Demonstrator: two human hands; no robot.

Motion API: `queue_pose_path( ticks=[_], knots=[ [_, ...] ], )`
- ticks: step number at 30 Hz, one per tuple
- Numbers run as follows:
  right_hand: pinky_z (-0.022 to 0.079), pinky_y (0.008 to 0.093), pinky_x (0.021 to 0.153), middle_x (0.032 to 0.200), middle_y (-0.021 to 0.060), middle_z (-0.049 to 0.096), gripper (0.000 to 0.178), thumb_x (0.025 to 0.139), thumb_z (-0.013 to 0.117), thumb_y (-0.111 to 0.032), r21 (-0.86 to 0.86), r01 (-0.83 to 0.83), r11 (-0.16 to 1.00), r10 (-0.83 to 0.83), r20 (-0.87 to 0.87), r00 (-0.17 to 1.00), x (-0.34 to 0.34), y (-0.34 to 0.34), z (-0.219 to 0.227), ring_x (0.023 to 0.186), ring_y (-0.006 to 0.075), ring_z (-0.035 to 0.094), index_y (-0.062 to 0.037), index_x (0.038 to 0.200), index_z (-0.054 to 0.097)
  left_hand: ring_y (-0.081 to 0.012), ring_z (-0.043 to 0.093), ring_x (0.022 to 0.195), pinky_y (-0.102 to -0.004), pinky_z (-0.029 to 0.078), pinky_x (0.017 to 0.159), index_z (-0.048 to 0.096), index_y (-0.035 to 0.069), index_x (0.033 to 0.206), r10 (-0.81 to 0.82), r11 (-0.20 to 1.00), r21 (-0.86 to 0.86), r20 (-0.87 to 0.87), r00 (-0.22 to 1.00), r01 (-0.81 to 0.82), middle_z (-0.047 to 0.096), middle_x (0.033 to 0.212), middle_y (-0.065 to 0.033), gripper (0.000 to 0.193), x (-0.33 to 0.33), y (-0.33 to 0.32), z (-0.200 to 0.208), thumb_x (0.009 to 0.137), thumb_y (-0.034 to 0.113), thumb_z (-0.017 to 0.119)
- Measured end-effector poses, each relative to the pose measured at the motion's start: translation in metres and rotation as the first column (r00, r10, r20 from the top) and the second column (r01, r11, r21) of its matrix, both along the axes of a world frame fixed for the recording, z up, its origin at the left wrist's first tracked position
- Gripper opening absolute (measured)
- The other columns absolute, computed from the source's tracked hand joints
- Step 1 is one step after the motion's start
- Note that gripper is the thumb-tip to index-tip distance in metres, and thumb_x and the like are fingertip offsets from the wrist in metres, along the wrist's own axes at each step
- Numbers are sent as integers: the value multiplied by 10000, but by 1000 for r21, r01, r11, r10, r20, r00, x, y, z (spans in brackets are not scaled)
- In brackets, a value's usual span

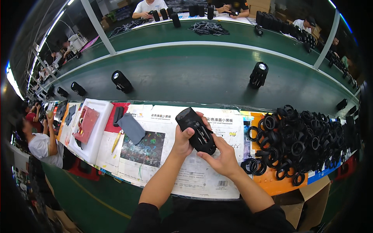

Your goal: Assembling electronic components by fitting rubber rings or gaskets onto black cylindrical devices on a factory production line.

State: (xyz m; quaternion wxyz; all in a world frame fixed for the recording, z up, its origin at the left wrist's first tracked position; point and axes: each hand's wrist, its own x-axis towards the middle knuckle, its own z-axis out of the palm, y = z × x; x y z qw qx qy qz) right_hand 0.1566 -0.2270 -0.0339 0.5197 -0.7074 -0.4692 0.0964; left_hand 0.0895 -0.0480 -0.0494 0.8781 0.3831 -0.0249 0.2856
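Note:
Both of my hands hold a black cylindrical speaker (196,130), tilted above the cardboard-covered bench. My left hand (183,140) grips its left side, with the thumb raised against the body. My right hand (222,155) has its thumb at the lower end, and its fingers reach around the right side. A narrow panel with small light details runs along the speaker's upward face. To the left of my hands lie a grey cloth (132,128), a small black block (118,115) and a yellow pen-like cutter (116,142).
A large heap of black rings (297,147) covers the right of the bench. At left, a white foam tray (101,134) holds a red cloth (87,124). Beyond runs a green conveyor (186,73) carrying several similar speakers. An open cardboard box (316,198) stands below right. People work at left and across.

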Motion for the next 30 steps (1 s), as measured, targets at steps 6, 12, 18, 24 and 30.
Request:
queue_pose_path(
  ticks=[6, 12, 18, 24, 30],
  knots=[
    [578, 434, 894, 1115, 227, 732, 764, 889, 936, -298, 84, -119, 989, 134, -221, 966, 4, -2, -5, 1005, 355, 707, 116, 1432, 594, -297, 751, 1070, -443, 657, 946, 601, 17, 1344, -144, 989, -12, 21, 989, 145, 718, 1138, -143, 640, -3, 4, 8, 883, 321, 924],
    [577, 437, 882, 1102, 232, 724, 719, 878, 943, -288, 54, 30, 998, -35, 96, 995, -4, 0, 2, 1012, 359, 697, 112, 1374, 610, -295, 750, 1062, -447, 654, 950, 598, 17, 1338, 32, 999, 22, -73, 997, -31, 718, 1135, -142, 579, -1, -6, 7, 897, 247, 896],
    [578, 390, 829, 1001, 166, 729, 513, 853, 969, -298, 5, 4, 1000, -4, -44, 999, 2, -7, 11, 899, 284, 726, 42, 1139, 712, -314, 750, 1095, -464, 654, 962, 592, 31, 1345, -136, 991, 13, -15, 991, 137, 713, 1134, -146, 643, 0, -5, 0, 859, 296, 918],
    [586, 404, 856, 1033, 189, 733, 707, 872, 955, -351, -6, -74, 997, 73, -121, 990, 8, -10, 7, 954, 314, 729, 69, 1366, 673, -315, 743, 1101, -470, 646, 970, 599, 38, 1334, -175, 984, -12, 8, 984, 175, 712, 1131, -145, 627, 0, -3, -3, 869, 319, 912],
    [584, 407, 863, 1038, 187, 735, 732, 869, 959, -371, -14, -70, 997, 67, -134, 989, 10, -11, 0, 944, 310, 731, 65, 1384, 674, -312, 740, 1100, -469, 643, 970, 601, 44, 1328, -164, 986, 7, -1, 986, 164, 712, 1127, -144, 625, 2, -5, -4, 880, 355, 905]
  ],
)
